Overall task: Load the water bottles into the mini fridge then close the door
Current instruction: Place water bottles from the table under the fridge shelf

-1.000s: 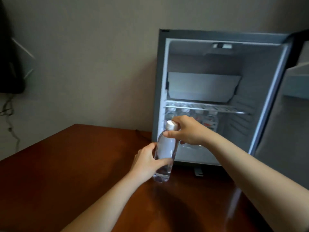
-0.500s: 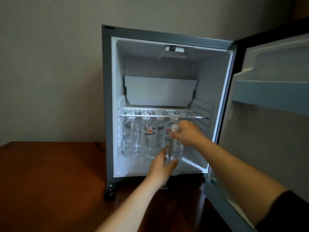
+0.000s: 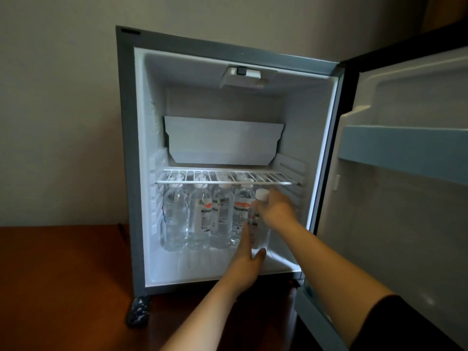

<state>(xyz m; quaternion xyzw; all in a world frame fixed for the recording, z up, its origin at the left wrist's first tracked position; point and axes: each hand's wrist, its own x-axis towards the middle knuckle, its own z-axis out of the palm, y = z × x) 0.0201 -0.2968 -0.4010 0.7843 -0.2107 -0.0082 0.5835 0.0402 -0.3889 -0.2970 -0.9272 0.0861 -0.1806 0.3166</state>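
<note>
The person holds a water bottle (image 3: 258,224) upright inside the mini fridge (image 3: 126,173), under the wire shelf (image 3: 228,179), at the right end of a row of bottles (image 3: 202,219) already standing on the fridge floor. The right hand (image 3: 277,209) grips it near the neck, fingers wrapped round just below the white cap; the left hand (image 3: 247,262) steadies the base, its fingers loosely curled against the lower side, thumb under the bottom edge. From where I stand, the tight spot is the headroom: the cap sits close beneath the shelf, so lifting or tipping the bottle could catch it on the wire. The neighbouring bottle is just beside it, perhaps touching, and a sideways shove might knock the row like skittles. If it is left too far forward, the door (image 3: 405,198), which hangs wide open on the right with its own shelf (image 3: 405,148) sticking out, may bump it on closing. The counter (image 3: 63,274) under the fridge looks bare on the left.
</note>
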